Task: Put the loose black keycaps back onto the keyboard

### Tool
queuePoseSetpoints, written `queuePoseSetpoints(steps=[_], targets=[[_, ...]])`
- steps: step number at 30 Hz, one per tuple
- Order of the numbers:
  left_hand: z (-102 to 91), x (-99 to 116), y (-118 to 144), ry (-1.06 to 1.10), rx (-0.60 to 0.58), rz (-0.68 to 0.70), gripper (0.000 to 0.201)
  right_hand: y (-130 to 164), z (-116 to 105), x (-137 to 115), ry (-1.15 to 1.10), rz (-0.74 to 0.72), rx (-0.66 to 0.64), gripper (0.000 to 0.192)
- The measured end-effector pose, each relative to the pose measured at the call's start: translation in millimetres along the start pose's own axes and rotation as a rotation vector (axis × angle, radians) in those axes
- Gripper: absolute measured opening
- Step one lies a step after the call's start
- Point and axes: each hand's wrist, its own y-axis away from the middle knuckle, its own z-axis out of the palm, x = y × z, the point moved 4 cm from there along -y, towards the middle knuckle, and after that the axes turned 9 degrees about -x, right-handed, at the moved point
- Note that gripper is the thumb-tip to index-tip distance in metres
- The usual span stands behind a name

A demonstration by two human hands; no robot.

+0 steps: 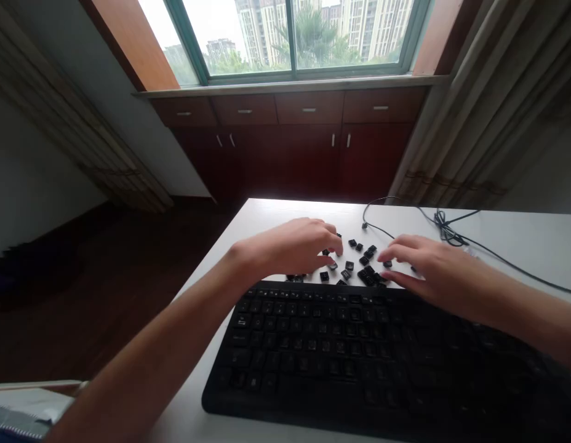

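Many keys are sitting in place on the keyboard (285,394), which is lying across the near part of the table (271,212), its right end partly hidden beneath the right forearm; several spots in its middle are looking bare, though the dark surface is making a sure count impossible. Loose keys (349,266) are lying scattered just beyond its far edge, mostly between the two hands, so the work is appearing to stand partway, with some keys seated and a good number (a tight clump among them, toward the right) lying off the board. The left hand (308,243) is hovering palm down over the left side of the scatter, thumb and fingers standing slightly apart; a key is showing in the gap and another is lying right by the thumb tip, and whether the skin is touching either one I cannot tell. The right hand (426,264) is reaching in from the right, its thumb and forefinger spreading apart around one key (387,264), which is not visibly being pinched; contact there is also unclear. Neither hand is clearly holding anything. On the far right, a cable (502,248) is running over the table in a loose bundle.
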Motion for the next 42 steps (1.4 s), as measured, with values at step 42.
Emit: queuePoseSetpoints(steps=[42], targets=[[8.5,-71,-1,0.122,0.132,0.015,0.024,-150,25,-9,-0.307,0.002,0.042,0.025]])
